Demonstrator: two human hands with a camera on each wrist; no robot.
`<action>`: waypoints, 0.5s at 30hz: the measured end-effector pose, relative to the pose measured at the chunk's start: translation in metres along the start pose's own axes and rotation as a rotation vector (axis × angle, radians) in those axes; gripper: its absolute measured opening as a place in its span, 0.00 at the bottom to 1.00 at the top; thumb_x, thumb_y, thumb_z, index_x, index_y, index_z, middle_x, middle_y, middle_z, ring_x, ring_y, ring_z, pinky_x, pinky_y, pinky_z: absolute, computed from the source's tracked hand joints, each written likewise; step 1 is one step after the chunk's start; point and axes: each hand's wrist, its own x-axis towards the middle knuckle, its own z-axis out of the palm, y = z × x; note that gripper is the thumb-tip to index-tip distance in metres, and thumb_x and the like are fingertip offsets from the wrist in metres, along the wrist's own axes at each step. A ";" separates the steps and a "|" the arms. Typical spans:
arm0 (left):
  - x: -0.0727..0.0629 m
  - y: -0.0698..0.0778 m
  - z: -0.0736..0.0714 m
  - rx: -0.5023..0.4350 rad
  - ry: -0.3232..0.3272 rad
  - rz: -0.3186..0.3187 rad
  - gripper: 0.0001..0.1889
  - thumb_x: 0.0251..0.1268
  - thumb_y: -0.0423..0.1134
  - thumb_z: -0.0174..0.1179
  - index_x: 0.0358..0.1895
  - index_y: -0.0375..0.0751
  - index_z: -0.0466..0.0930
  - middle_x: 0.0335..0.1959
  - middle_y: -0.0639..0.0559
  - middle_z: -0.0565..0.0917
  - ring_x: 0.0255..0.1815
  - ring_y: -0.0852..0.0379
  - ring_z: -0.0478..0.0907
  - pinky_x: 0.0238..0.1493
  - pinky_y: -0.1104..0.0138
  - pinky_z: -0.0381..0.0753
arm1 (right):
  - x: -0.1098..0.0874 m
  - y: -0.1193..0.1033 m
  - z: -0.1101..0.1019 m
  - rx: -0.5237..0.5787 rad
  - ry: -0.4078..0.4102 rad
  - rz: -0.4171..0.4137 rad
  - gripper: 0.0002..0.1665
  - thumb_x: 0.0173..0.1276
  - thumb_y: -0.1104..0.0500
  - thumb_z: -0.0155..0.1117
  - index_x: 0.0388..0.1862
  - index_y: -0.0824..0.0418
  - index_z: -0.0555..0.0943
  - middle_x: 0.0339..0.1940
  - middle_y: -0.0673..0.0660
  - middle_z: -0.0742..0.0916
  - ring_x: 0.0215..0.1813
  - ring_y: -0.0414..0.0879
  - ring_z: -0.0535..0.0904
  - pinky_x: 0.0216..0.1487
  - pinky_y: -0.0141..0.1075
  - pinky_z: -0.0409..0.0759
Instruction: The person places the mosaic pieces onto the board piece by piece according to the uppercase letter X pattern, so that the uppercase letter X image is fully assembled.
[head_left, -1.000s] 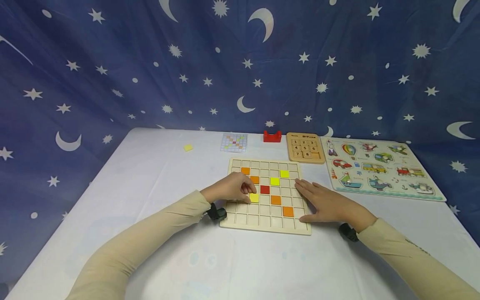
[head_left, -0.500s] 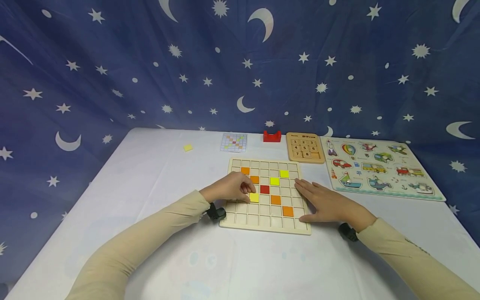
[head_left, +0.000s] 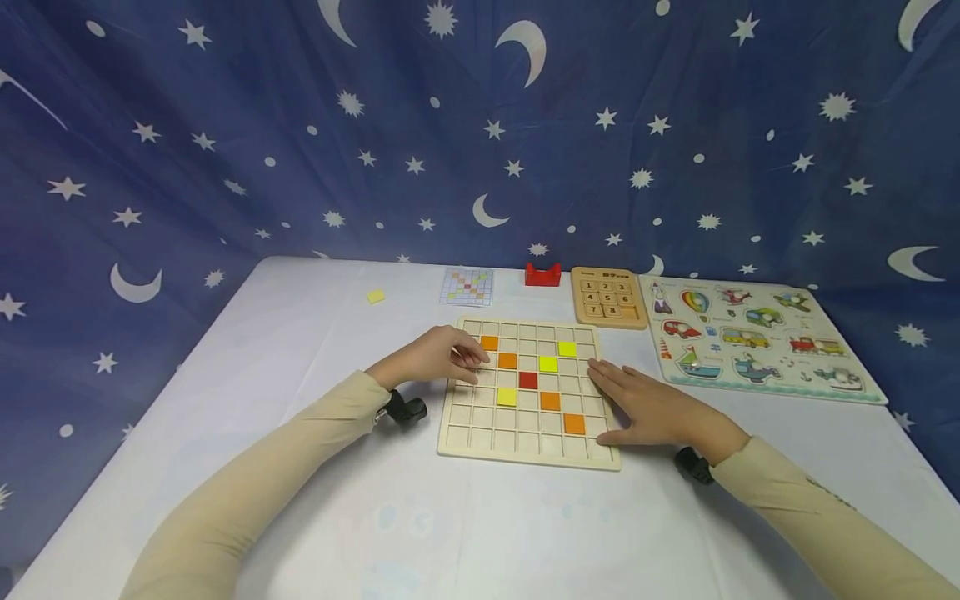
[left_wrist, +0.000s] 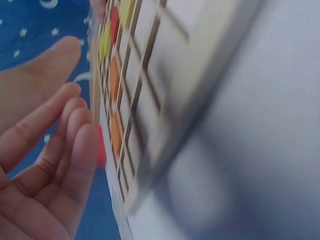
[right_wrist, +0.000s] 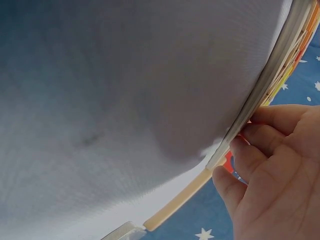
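A pale wooden grid board (head_left: 517,437) lies on the white table with square tiles in some of its cells. A red tile (head_left: 528,381) sits near the middle, a yellow tile (head_left: 507,397) in the row below to its left. Orange tiles (head_left: 550,402) and yellow-green tiles (head_left: 548,364) run diagonally from the red one. My left hand (head_left: 435,354) hovers over the board's left side, fingers loosely bent; in the left wrist view its fingers (left_wrist: 82,145) hold nothing. Spread along the board's right edge, my right hand (head_left: 648,407) rests with its fingertips on the rim.
One loose yellow tile (head_left: 376,296) lies at the back left. Behind the board are a printed pattern card (head_left: 467,287), a red holder (head_left: 543,275) and a wooden number puzzle (head_left: 611,298). A vehicle picture puzzle (head_left: 765,342) lies at the right. A starry curtain (head_left: 480,133) hangs behind.
My left hand has drawn back from beside the yellow tile, moving left and slightly away from me. The yellow tile stays in its cell. My right hand keeps its place on the board's edge.
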 end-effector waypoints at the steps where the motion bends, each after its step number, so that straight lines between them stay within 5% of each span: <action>1: -0.002 -0.002 -0.004 0.004 0.014 0.007 0.16 0.50 0.34 0.70 0.44 0.35 0.83 0.37 0.46 0.84 0.35 0.61 0.78 0.42 0.72 0.81 | 0.000 0.000 0.000 0.000 0.001 -0.002 0.61 0.55 0.26 0.57 0.75 0.63 0.51 0.77 0.60 0.56 0.76 0.57 0.54 0.73 0.54 0.57; 15: -0.021 -0.039 -0.061 -0.017 0.242 -0.062 0.20 0.51 0.32 0.69 0.50 0.31 0.80 0.47 0.34 0.82 0.47 0.41 0.79 0.54 0.59 0.80 | 0.000 0.000 0.001 -0.003 0.006 -0.005 0.61 0.55 0.27 0.57 0.75 0.63 0.52 0.77 0.61 0.56 0.75 0.58 0.55 0.73 0.54 0.58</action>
